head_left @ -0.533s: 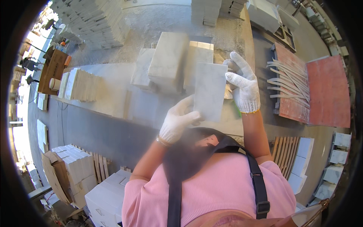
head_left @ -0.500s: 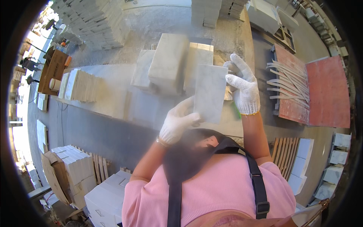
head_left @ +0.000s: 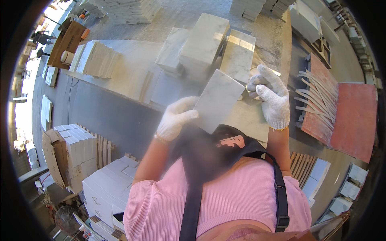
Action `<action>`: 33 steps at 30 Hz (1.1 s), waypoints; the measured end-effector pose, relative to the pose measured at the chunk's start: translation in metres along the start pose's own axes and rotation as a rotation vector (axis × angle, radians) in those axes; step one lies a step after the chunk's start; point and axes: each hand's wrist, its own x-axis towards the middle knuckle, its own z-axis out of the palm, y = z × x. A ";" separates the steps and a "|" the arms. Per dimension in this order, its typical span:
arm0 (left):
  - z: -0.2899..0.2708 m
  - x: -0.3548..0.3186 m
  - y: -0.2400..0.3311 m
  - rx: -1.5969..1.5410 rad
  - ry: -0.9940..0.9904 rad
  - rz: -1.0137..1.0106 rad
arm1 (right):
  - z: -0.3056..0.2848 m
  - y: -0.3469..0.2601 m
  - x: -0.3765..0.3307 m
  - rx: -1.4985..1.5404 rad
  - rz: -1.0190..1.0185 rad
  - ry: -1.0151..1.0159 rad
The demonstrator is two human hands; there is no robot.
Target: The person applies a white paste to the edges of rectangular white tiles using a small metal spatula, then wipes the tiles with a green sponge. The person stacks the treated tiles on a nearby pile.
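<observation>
I hold a flat grey-white marble tile [head_left: 219, 100] tilted up in front of my chest. My left hand [head_left: 175, 118], in a white knit glove, grips its lower left corner. My right hand [head_left: 271, 96], also gloved, rests against the tile's upper right edge with the fingers partly spread. Below the tile lies the dusty stone worktable [head_left: 132, 76]. Stacks of marble slabs [head_left: 203, 44] lie just beyond the tile.
A row of upright tiles [head_left: 96, 58] stands at the table's left. White cartons [head_left: 106, 188] and a tile stack [head_left: 76, 148] sit at lower left. A red board with pale strips [head_left: 321, 96] lies to the right, more tiles [head_left: 348, 188] at lower right.
The tile and both hands have shifted slightly lower and closer to my chest; the grip looks the same.
</observation>
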 end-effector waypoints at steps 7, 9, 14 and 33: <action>-0.079 -0.025 -0.034 0.250 0.210 -0.057 | -0.018 0.000 0.002 0.027 -0.002 0.087; -0.093 -0.021 -0.049 0.297 0.291 -0.121 | -0.020 0.002 0.004 0.026 0.008 0.089; -0.109 -0.005 -0.076 0.331 0.332 -0.126 | -0.020 0.009 0.009 0.039 0.028 0.064; -0.068 0.023 -0.043 1.484 0.370 -0.035 | -0.012 0.006 0.086 -0.894 -0.396 0.038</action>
